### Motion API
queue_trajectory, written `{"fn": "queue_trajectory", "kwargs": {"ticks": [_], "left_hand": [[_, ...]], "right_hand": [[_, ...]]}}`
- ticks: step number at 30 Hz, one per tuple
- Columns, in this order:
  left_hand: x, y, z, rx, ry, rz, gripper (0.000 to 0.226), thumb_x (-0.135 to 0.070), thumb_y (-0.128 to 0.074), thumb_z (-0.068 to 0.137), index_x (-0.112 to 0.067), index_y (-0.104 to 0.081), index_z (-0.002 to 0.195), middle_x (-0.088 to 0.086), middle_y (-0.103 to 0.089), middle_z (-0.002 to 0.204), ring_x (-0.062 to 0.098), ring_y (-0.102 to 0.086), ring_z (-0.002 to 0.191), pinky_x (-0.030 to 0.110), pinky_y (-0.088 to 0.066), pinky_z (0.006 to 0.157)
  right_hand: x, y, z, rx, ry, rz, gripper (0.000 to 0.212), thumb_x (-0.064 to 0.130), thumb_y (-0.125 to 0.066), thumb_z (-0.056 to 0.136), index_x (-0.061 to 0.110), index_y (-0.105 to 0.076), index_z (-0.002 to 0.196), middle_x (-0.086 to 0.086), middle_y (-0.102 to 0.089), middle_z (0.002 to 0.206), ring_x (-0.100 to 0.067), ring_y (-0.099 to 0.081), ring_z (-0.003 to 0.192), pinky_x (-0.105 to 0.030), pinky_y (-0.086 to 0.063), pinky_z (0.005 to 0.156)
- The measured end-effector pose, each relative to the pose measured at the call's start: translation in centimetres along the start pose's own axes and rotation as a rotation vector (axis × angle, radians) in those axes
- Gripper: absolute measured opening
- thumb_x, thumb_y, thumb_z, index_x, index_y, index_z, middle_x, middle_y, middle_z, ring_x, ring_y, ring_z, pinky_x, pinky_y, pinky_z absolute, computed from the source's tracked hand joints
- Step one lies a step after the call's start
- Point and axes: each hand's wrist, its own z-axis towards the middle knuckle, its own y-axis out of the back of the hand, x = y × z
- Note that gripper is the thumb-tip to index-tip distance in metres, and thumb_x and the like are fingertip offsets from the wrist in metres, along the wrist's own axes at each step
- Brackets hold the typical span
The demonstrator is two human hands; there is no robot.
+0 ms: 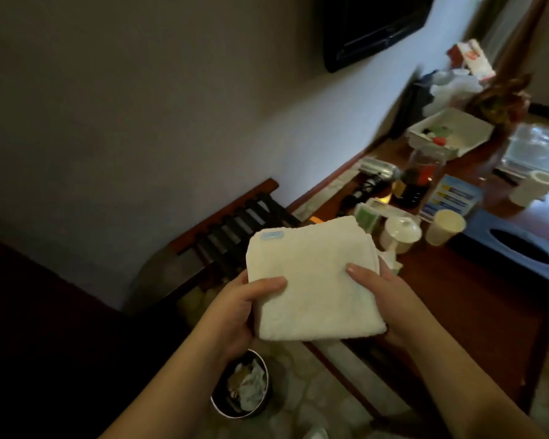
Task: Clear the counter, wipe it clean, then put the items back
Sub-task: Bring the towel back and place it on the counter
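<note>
Counter (441, 280) apparently uncleared, cups and bottle on it; left hand (238, 307) and right hand (381, 289) grip folded towel (311, 280); wiping not yet begun.

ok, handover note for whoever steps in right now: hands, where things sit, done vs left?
Left hand and right hand both grip the folded white towel, held up in front of the counter, not touching it.
Counter not cleared: paper cup, lidded white cup, blue tissue box, dark bottle and white tray sit on it.
Waste bin on the floor below.
Done: towel in hand. Left: clear the items, wipe, put them back.
</note>
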Motion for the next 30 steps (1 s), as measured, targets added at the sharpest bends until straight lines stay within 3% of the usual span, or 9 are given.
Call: {"fn": "queue_trajectory", "kwargs": {"ticks": [5, 9, 15, 21, 25, 30], "left_hand": [[-0.9, 9.0, -8.6, -0.186, -0.176, -0.125, 0.052, -0.01, -0.067, 0.066, -0.016, -0.061, 0.118, 0.012, -0.073, 0.105, 0.031, -0.071, 0.09, 0.04, -0.058, 0.067], [-0.1, 16.1, -16.0, -0.356, -0.302, -0.204, 0.06, -0.01, -0.072, 0.064, -0.015, -0.059, 0.123, 0.011, -0.072, 0.108, 0.03, -0.07, 0.094, 0.039, -0.058, 0.07], [1.5, 26.5, -28.2, -0.533, -0.454, -0.277, 0.053, -0.017, -0.067, 0.066, -0.021, -0.059, 0.118, 0.006, -0.075, 0.099, 0.027, -0.071, 0.088, 0.04, -0.056, 0.069], [2.4, 34.8, -38.6, -0.685, -0.556, -0.373, 0.068, -0.015, -0.076, 0.06, -0.013, -0.056, 0.125, 0.012, -0.071, 0.111, 0.029, -0.071, 0.095, 0.039, -0.057, 0.066], [2.2, 38.7, -43.8, -0.807, -0.635, -0.406, 0.062, -0.018, -0.071, 0.065, -0.008, -0.054, 0.123, 0.015, -0.069, 0.113, 0.028, -0.072, 0.091, 0.038, -0.057, 0.063], [0.4, 42.7, -48.2, -0.943, -0.737, -0.398, 0.053, -0.017, -0.07, 0.071, -0.007, -0.054, 0.12, 0.014, -0.068, 0.111, 0.021, -0.073, 0.085, 0.031, -0.057, 0.06]], "right_hand": [[-0.2, -11.6, -2.2, 0.205, 0.063, -0.125, 0.046, 0.041, -0.064, 0.073, 0.045, -0.04, 0.112, 0.006, -0.06, 0.11, -0.018, -0.063, 0.095, -0.03, -0.052, 0.067], [-1.6, -20.8, -5.5, 0.359, 0.111, -0.218, 0.069, 0.052, -0.07, 0.067, 0.037, -0.038, 0.127, 0.003, -0.059, 0.116, -0.021, -0.063, 0.099, -0.04, -0.055, 0.077], [-4.5, -35.0, -12.7, 0.545, 0.123, -0.263, 0.044, 0.041, -0.052, 0.089, 0.035, -0.034, 0.128, 0.004, -0.056, 0.109, -0.015, -0.064, 0.088, -0.021, -0.052, 0.053], [-7.0, -47.0, -19.2, 0.704, 0.164, -0.274, 0.04, 0.043, -0.051, 0.092, 0.038, -0.036, 0.128, 0.004, -0.058, 0.111, -0.017, -0.066, 0.091, -0.032, -0.056, 0.067], [-7.6, -53.3, -22.2, 0.806, 0.216, -0.287, 0.041, 0.043, -0.054, 0.091, 0.034, -0.041, 0.129, 0.004, -0.06, 0.112, -0.018, -0.067, 0.095, -0.043, -0.057, 0.08], [-7.1, -60.7, -24.3, 0.875, 0.307, -0.285, 0.031, 0.035, -0.057, 0.092, 0.031, -0.046, 0.121, 0.0, -0.064, 0.11, -0.019, -0.066, 0.097, -0.044, -0.054, 0.086]]}}
